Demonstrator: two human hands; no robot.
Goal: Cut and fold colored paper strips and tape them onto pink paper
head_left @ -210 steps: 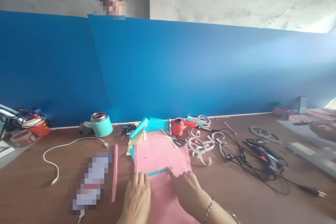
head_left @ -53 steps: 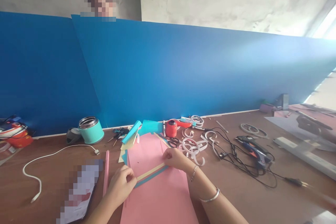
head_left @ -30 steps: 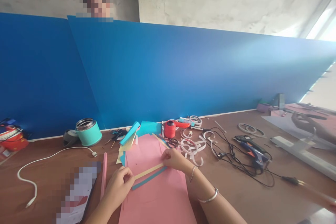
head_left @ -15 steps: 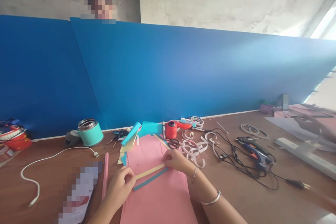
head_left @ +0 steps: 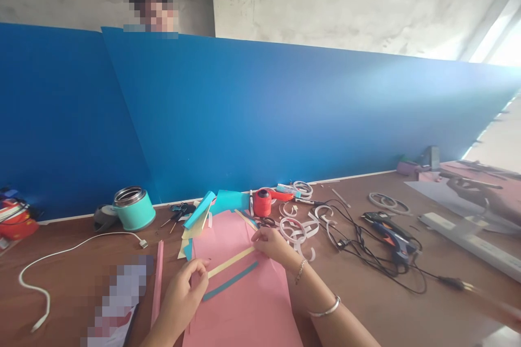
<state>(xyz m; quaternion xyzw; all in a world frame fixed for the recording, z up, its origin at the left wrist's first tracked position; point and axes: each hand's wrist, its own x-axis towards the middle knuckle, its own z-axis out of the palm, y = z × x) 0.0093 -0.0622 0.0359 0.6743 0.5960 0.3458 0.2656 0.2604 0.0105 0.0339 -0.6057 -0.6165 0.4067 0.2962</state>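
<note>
Head view: left hand (head_left: 186, 288) and right hand (head_left: 272, 245) pinch a yellow strip (head_left: 231, 262), hiding its ends.

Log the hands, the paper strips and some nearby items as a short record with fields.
Left hand: pinches one end of the cream strip
Right hand: pinches the other end
Blue strip: on the pink paper, apart from the cream strip
Pink strip: on the table, left of the pink paper
Turquoise container: upright, open at the top
White cable: on the table, far left
</note>
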